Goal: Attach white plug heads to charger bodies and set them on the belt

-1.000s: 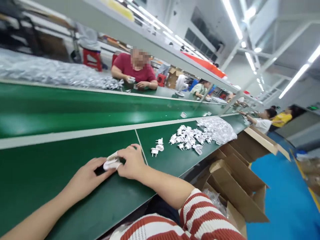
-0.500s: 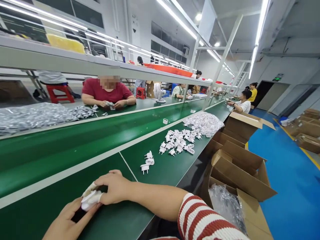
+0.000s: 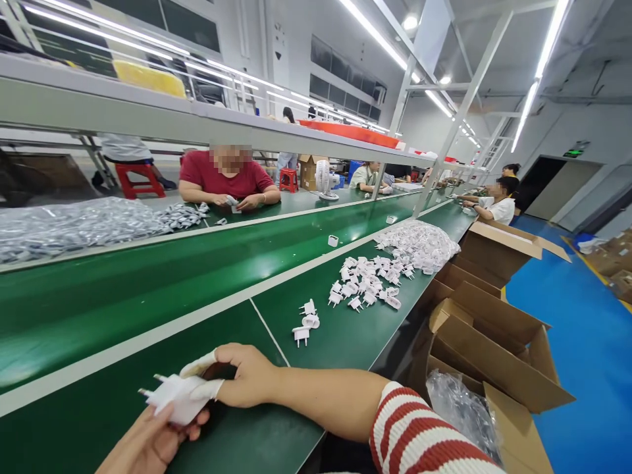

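Low at the left of the head view, a white two-pin charger plug (image 3: 180, 397) is raised over the green worktop, tilted, its metal pins pointing left. My left hand (image 3: 153, 438) grips it from below, thumb on its face. My right hand (image 3: 247, 375), with white finger cots on thumb and forefinger, pinches the plug's right end. Beyond the right forearm, a few loose white plug pieces (image 3: 301, 334) lie on the worktop. Farther along is a larger pile of such pieces (image 3: 365, 280), beside a clear bag (image 3: 419, 243) filled with more.
A green conveyor belt (image 3: 237, 257) runs beyond the worktop, carrying a couple of white housings (image 3: 333, 241). Across it sits a co-worker in a red shirt (image 3: 227, 178), near bagged grey-white parts (image 3: 89, 227). Open cardboard boxes (image 3: 494, 342) stand at the right; a shelf (image 3: 276, 138) spans overhead.
The plug has turned in my hands, so its pins now show toward the left. My left hand has shifted beneath it. The view has swung slightly left.
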A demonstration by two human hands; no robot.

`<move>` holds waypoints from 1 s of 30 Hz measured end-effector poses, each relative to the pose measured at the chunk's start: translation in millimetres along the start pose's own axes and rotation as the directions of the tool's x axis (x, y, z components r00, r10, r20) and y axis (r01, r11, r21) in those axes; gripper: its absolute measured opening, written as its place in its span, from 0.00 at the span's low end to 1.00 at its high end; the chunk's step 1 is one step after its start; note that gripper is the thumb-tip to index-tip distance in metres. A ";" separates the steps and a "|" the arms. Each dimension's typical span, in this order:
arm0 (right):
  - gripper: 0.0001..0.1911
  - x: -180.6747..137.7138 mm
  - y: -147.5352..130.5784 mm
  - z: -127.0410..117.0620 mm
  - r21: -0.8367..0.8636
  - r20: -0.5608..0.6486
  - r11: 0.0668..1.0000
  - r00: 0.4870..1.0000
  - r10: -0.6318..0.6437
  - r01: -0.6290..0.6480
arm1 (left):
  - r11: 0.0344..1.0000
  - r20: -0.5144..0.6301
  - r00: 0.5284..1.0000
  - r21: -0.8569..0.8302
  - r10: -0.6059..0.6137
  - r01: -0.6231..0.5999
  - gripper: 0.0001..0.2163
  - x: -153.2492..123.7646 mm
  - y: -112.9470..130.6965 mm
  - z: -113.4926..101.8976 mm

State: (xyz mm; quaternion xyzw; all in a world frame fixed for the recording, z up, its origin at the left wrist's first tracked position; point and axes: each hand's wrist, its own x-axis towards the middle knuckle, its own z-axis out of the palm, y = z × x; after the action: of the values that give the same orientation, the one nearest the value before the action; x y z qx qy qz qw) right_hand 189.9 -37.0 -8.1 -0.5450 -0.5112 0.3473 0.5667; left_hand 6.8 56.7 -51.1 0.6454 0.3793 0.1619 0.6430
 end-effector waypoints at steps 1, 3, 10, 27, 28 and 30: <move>0.22 0.2 1.1 0.3 0.073 -0.003 0.997 1.000 0.009 -0.008 | 0.983 0.003 0.998 -0.170 -0.067 0.066 0.22 -3.3 9.1 3.8; 0.24 0.7 1.3 0.1 0.140 -0.015 0.990 0.999 0.031 -0.028 | 0.902 0.029 0.984 -0.396 -0.173 0.171 0.18 -9.5 25.3 9.0; 0.27 5.9 -2.3 -4.3 0.182 -0.056 0.983 0.997 0.050 -0.039 | 0.902 0.156 0.986 -0.415 -0.062 0.122 0.21 -37.6 63.8 14.3; 0.32 -0.5 -24.7 -9.9 0.564 0.270 0.713 0.909 0.318 -0.417 | 0.734 0.033 0.764 0.257 0.644 -0.629 0.24 -34.3 33.6 18.8; 0.32 -0.6 -24.8 -9.9 0.565 0.269 0.712 0.909 0.319 -0.417 | 0.715 0.047 0.757 0.294 0.651 -0.634 0.25 -35.8 33.7 19.6; 0.33 -0.1 -24.9 -10.5 0.557 0.274 0.714 0.906 0.324 -0.424 | 0.659 0.078 0.728 0.368 0.682 -0.657 0.27 -39.0 34.6 22.0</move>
State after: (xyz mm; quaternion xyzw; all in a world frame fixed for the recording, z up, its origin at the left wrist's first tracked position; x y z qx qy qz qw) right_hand 195.8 -44.0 17.3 -0.3982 -0.2944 0.6410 0.5864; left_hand 6.2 18.0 -9.9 0.8427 0.1598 0.3335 0.3913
